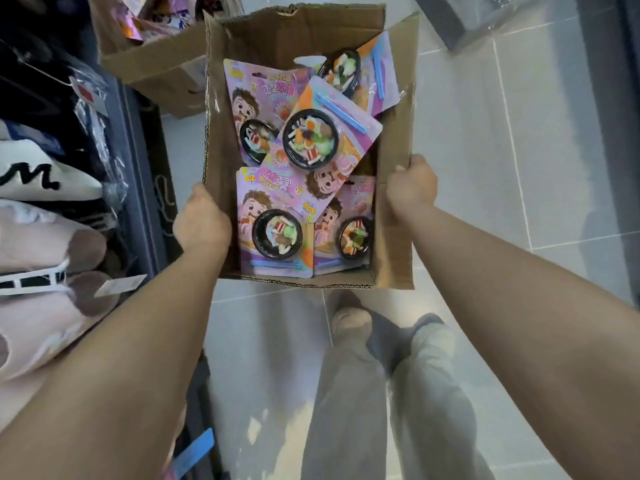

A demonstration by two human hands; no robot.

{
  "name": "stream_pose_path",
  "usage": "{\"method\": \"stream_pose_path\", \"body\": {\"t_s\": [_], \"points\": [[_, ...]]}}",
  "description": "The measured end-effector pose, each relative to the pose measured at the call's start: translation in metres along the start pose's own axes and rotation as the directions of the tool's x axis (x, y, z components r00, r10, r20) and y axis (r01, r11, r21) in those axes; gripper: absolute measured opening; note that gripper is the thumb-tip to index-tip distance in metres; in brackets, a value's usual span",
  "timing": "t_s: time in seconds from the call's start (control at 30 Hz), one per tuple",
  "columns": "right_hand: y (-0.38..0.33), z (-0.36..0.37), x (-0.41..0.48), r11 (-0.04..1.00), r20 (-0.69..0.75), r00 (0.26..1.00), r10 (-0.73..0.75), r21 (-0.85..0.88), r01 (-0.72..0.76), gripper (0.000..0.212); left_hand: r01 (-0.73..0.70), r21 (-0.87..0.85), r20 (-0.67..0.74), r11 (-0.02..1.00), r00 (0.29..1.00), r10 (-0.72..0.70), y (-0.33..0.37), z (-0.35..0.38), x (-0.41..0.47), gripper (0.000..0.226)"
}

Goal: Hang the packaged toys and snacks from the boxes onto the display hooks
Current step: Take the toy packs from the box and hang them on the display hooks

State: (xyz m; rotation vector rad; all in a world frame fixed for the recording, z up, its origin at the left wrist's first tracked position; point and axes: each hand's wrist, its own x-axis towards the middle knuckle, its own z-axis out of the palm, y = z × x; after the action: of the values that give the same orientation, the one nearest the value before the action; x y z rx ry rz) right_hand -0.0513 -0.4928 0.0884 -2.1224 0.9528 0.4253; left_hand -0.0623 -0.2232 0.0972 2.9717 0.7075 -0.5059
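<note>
Two hands carry an open cardboard box above the tiled floor. The left hand grips the box's left wall, its back towards the camera and its fingers curled over the edge and out of sight. The right hand holds the raised flap on the box's right side, closed round its edge with the knuckles up.

Inside the box lie five packaged toys that can be counted, loosely piled. Each is a pink card printed with a cartoon child and carrying a black bowl of toy food under a clear blister, with pale blue chopsticks alongside. The top pack lies tilted across the middle of the box, overlapping the others. Two packs lie flat against the box's near wall, one at its left corner and one at its right. Two more sit towards the far wall, one on the left and one on the right.

Beyond the box's far left corner stands a second cardboard box, open, with bright packets showing at its top. Left of the carried box is a dark shelf unit with bagged plush cushions in pink, white and black. Below the box the person's grey trousers and a shoe show against the floor.
</note>
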Motion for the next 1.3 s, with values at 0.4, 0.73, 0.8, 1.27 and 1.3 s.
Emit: {"method": "stream_pose_path", "body": {"t_s": [0.4,0.73,0.8,1.27,1.3], "points": [[-0.001,-0.005,-0.018,0.963,-0.159,0.963,-0.22,-0.193,0.188,0.055,-0.07,0.013,-0.026,0.997,0.997,0.07,0.024,0.024,-0.02,0.076],[-0.047,0.039,-0.007,0.841,0.455,0.861,0.229,0.353,-0.41,0.054,0.325,-0.379,0.438,0.866,0.888,-0.142,0.046,0.045,0.01,0.063],[-0.044,0.045,0.002,0.773,0.46,0.856,0.237,0.444,-0.453,0.062,0.339,-0.419,0.479,0.842,0.871,-0.112,0.043,0.047,0.018,0.064],[-0.03,0.013,-0.002,0.979,0.445,0.882,0.153,0.055,-0.197,0.041,0.117,-0.564,0.188,0.817,0.982,-0.011,0.042,0.02,-0.002,0.038],[-0.027,0.011,-0.002,1.0,0.353,0.935,0.025,-0.015,-0.021,0.035,-0.016,-0.559,0.072,0.829,0.995,0.068,0.042,0.014,-0.009,0.04]]}}
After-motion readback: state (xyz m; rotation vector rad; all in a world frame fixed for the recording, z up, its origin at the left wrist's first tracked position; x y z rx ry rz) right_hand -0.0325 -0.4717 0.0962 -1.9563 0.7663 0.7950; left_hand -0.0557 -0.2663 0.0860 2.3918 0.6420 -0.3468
